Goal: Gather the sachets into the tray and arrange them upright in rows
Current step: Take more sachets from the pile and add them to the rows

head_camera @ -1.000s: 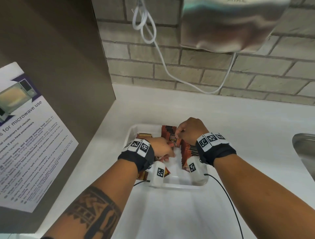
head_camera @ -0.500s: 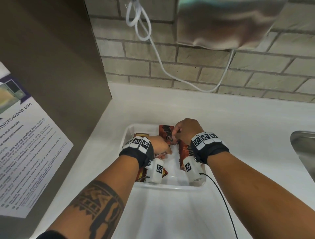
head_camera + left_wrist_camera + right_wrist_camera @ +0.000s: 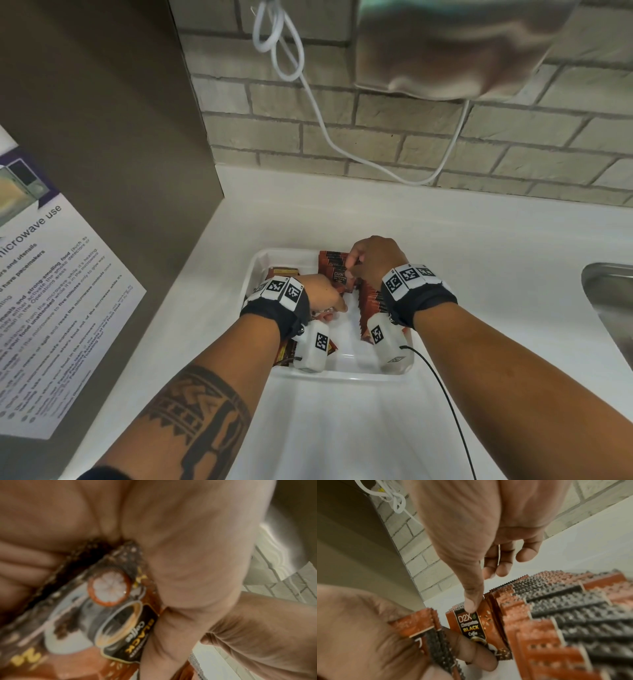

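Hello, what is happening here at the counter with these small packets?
A person is sorting coffee sachets in a white tray on the counter. The right hand pinches the front sachet of an upright row on the tray's right side. The left hand grips a few more sachets. Some sachets at the tray's left are not yet in a row.

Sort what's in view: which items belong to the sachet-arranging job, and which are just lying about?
Job:
white tray
upright sachet row
sachets gripped by left hand
front sachet under right hand thumb

Lying about:
microwave notice
white cable
sink
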The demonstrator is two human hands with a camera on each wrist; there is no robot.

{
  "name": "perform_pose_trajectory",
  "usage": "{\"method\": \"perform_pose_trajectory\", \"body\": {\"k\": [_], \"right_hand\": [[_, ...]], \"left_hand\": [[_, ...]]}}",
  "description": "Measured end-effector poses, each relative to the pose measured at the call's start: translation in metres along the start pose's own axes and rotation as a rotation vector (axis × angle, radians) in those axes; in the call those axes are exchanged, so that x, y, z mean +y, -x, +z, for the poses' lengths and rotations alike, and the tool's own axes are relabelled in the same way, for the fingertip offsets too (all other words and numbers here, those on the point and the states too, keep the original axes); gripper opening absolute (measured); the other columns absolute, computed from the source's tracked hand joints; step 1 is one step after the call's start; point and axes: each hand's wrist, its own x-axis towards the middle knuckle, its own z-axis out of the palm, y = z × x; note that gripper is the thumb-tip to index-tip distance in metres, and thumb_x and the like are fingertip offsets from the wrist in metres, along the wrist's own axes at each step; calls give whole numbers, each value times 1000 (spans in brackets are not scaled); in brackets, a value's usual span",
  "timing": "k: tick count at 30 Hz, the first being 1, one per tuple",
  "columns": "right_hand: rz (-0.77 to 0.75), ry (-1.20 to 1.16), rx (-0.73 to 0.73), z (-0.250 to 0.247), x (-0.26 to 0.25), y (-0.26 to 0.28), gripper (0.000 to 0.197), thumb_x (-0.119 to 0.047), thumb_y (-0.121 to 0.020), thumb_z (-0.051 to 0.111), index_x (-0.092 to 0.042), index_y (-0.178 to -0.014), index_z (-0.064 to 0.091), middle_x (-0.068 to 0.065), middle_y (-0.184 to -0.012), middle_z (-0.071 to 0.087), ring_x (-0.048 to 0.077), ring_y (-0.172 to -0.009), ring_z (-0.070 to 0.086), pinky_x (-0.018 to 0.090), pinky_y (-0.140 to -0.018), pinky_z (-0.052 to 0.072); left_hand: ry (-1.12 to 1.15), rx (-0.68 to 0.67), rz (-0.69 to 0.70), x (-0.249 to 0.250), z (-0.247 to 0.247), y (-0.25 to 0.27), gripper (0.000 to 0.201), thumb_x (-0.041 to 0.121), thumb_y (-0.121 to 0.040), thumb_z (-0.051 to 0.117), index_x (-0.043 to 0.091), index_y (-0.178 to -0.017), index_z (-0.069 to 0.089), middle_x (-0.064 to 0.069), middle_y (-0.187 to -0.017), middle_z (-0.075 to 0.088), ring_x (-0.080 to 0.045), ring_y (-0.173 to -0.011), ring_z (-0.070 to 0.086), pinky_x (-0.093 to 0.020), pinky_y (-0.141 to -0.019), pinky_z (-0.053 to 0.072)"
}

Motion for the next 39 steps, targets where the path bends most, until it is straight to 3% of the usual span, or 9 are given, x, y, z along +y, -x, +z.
{"method": "perform_pose_trajectory", "body": {"k": [11, 14, 16, 18, 19, 22, 25, 29, 39], "right_hand": [[-4, -27, 1, -4, 1, 5, 23, -15, -79, 77, -33, -71, 66, -19, -77, 59, 11, -93, 62, 38, -96, 50], [-28, -86, 35, -9, 2, 10, 23, -14, -82, 73, -34, -73, 67, -19, -78, 61, 6, -87, 60, 28, -83, 50], [-68, -159, 51, -16, 3, 17, 12, -17, -84, 73, -28, -82, 71, -18, -80, 62, 1, -79, 57, 18, -67, 44], [-116, -206, 13, -21, 2, 25, 9, -26, -84, 75, -24, -92, 72, -15, -85, 66, 2, -81, 59, 16, -66, 42], [-129, -232, -26, -22, 1, 29, 14, -31, -83, 76, -25, -95, 72, -13, -88, 69, 3, -83, 62, 17, -70, 44], [-142, -320, -104, -22, -1, 35, 21, -36, -81, 79, -28, -99, 71, -9, -92, 73, 7, -87, 66, 23, -76, 48], [-144, -403, -70, -25, -3, 40, 19, -30, -82, 79, -25, -98, 71, -3, -90, 74, 13, -85, 69, 26, -77, 51], [-152, -451, -13, -34, -3, 43, 16, -26, -81, 81, -23, -94, 73, -2, -87, 75, 13, -84, 70, 26, -81, 51], [-142, -306, 51, -46, -15, 49, 1, -25, -87, 75, -24, -86, 76, -11, -83, 72, 3, -79, 64, 18, -66, 43]], "left_hand": [[-29, 4, 58, 2, -8, 14, 17, 28, -91, 66, 13, -82, 65, 5, -67, 61, -9, -56, 52, -18, -47, 39], [40, 20, 93, -7, -14, 18, 14, 23, -87, 69, 10, -86, 73, 4, -69, 67, -10, -59, 59, -17, -52, 44], [271, 10, 135, -17, -16, 18, 15, 16, -85, 75, 5, -94, 74, -3, -75, 73, -16, -67, 71, -18, -62, 56], [590, 14, 199, -26, -15, 21, 28, 10, -82, 80, -2, -106, 71, -16, -87, 75, -32, -86, 74, -42, -80, 62], [708, 27, 238, -28, -15, 25, 32, 8, -81, 81, -2, -109, 69, -18, -90, 75, -34, -88, 74, -48, -82, 61], [848, 49, 336, -26, -14, 31, 30, 8, -79, 83, 7, -106, 71, -12, -91, 75, -24, -84, 73, -43, -76, 62], [883, 68, 395, -24, -13, 36, 30, 9, -83, 80, 10, -112, 70, -6, -92, 75, -18, -84, 73, -38, -73, 62], [923, 35, 422, -30, -12, 41, 38, 12, -87, 74, 7, -123, 65, -9, -103, 74, -24, -95, 73, -43, -82, 61], [714, 204, 376, -34, -11, 47, 31, 25, -81, 83, 11, -107, 72, -9, -95, 77, -25, -82, 75, -48, -80, 62]]}}
